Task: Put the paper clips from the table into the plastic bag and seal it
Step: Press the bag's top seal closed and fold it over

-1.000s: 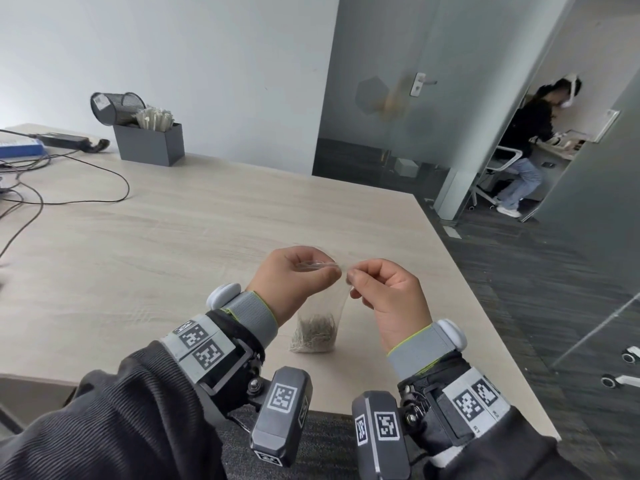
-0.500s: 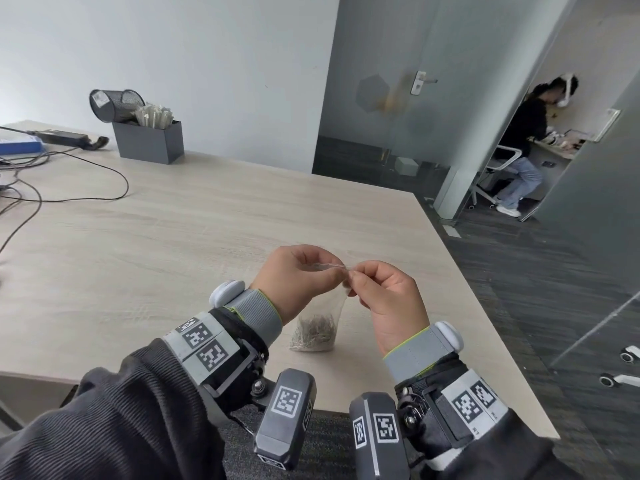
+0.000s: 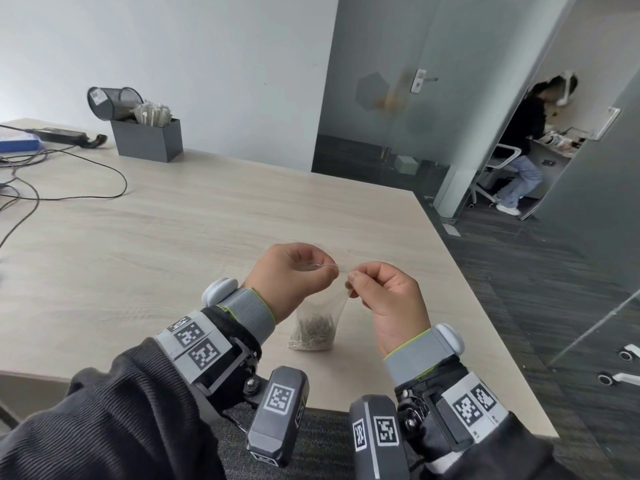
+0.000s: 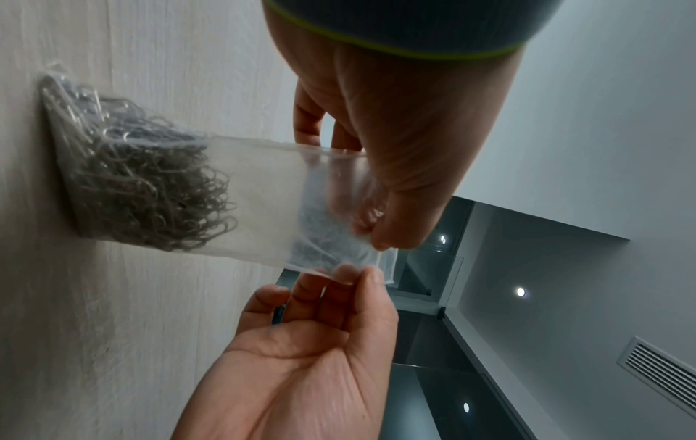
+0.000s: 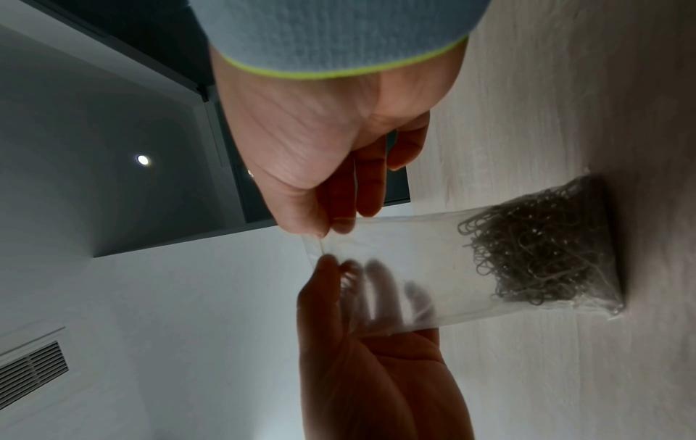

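A small clear plastic bag (image 3: 320, 308) stands upright on the wooden table (image 3: 156, 258), near its front edge. A heap of silver paper clips (image 3: 313, 332) fills its bottom. My left hand (image 3: 330, 270) pinches the bag's top edge between thumb and fingers. Right beside it, my right hand (image 3: 351, 278) pinches the same edge. In the left wrist view the plastic bag (image 4: 263, 205) stretches from the paper clips (image 4: 143, 184) to both pinches. The right wrist view shows the right hand (image 5: 324, 233) on the top corner of the plastic bag (image 5: 425, 268), and the left hand's fingers (image 5: 376, 285) behind the plastic.
A grey box (image 3: 147, 140) with a tipped mesh cup (image 3: 112, 102) stands at the back left. Black cables (image 3: 69, 188) trail over the left side. The table's right edge (image 3: 485, 306) drops to dark carpet. A person (image 3: 519, 143) sits beyond the glass door.
Both hands keep their pinch on the bag's top edge. The two pinches came close together half a second ago and now sit slightly apart again. The bag has stayed in place.
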Tool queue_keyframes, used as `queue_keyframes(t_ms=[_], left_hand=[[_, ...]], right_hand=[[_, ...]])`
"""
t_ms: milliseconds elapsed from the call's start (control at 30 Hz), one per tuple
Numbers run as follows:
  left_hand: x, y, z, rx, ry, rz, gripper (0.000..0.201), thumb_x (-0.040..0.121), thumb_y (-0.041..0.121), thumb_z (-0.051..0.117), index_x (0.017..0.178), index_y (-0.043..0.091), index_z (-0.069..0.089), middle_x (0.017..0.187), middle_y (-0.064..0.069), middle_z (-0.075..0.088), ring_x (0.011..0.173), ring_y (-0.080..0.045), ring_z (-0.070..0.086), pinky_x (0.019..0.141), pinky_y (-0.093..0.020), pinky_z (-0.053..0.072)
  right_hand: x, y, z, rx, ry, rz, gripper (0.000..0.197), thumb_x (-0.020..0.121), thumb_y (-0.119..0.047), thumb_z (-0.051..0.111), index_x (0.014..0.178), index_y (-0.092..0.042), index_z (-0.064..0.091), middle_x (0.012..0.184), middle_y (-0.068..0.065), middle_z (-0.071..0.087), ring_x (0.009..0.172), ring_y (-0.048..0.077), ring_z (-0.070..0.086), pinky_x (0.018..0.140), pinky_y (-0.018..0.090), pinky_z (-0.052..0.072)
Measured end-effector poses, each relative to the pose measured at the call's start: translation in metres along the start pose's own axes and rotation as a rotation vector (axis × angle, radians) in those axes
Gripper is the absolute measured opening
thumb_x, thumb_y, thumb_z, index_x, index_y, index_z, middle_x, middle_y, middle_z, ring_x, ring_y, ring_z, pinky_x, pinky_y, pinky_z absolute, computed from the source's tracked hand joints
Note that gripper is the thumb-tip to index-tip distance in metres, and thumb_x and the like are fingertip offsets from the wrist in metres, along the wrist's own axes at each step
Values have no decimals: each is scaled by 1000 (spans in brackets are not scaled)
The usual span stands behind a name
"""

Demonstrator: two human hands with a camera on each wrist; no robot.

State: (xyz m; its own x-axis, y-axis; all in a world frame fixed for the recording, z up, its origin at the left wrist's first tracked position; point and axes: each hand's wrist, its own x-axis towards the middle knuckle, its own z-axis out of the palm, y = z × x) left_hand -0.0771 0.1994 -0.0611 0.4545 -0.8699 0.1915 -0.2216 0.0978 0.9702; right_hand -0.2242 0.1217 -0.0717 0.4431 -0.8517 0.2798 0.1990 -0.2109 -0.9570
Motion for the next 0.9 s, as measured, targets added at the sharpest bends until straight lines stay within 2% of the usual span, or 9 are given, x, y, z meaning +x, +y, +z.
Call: queue_keyframes(t_ms=[167, 267, 333, 433, 567, 700, 800, 900], left_hand=[[-1, 1, 0, 8, 7, 11, 17, 83, 14, 78, 70, 22, 73, 66, 10, 71, 66, -2, 65, 68, -21, 51], [-1, -1, -2, -23, 33, 5, 14, 83, 15, 80, 72, 21, 72, 68, 10, 73, 68, -2, 67, 66, -17, 51], [0, -4, -5, -1, 60, 10, 12, 82, 18, 80, 73, 20, 73, 70, 9, 72, 66, -2, 65, 65, -17, 49], [0, -7, -8, 33, 76, 29, 13, 82, 20, 81, 72, 21, 73, 70, 6, 70, 63, -2, 61, 62, -14, 49], [-1, -7, -7, 3, 82, 21, 12, 81, 20, 82, 72, 18, 74, 72, 5, 73, 69, -7, 64, 70, -23, 52], [0, -12, -14, -30, 104, 6, 13, 81, 17, 82, 70, 17, 74, 69, 7, 72, 68, -8, 63, 73, -29, 52], [0, -15, -17, -41, 103, 16, 13, 81, 16, 81, 70, 17, 74, 65, 11, 71, 65, -5, 62, 69, -22, 49], [0, -14, -18, -41, 114, 40, 11, 79, 18, 83, 72, 16, 75, 67, 11, 74, 68, -3, 65, 70, -19, 50]], right_hand=[[0, 1, 0, -25, 3, 1, 12, 85, 4, 64, 76, -4, 68, 69, 7, 66, 60, 8, 58, 58, 12, 45], [1, 1, -2, -14, 17, 3, 3, 78, -7, 68, 76, -6, 68, 68, 5, 67, 60, 7, 58, 57, 11, 43], [1, 2, -4, -9, 29, 6, 6, 74, -13, 66, 75, -7, 68, 67, 3, 67, 59, 7, 57, 55, 11, 42], [2, 3, -4, -10, 25, 6, 7, 73, -14, 65, 74, -8, 68, 66, 3, 67, 58, 7, 56, 55, 11, 42], [4, 4, -4, -28, 24, 4, 6, 73, -15, 66, 75, -9, 69, 67, 2, 67, 59, 8, 57, 55, 11, 42], [4, 6, -8, -20, 59, 5, 4, 76, -9, 67, 74, -11, 68, 66, 1, 67, 58, 7, 56, 54, 11, 42], [4, 6, -10, -18, 69, 7, 8, 80, -3, 67, 74, -8, 67, 65, 0, 66, 57, 6, 55, 53, 11, 41], [4, 5, -9, -15, 74, 2, 15, 85, 6, 63, 75, -5, 66, 65, 2, 65, 56, 5, 55, 53, 11, 41]])
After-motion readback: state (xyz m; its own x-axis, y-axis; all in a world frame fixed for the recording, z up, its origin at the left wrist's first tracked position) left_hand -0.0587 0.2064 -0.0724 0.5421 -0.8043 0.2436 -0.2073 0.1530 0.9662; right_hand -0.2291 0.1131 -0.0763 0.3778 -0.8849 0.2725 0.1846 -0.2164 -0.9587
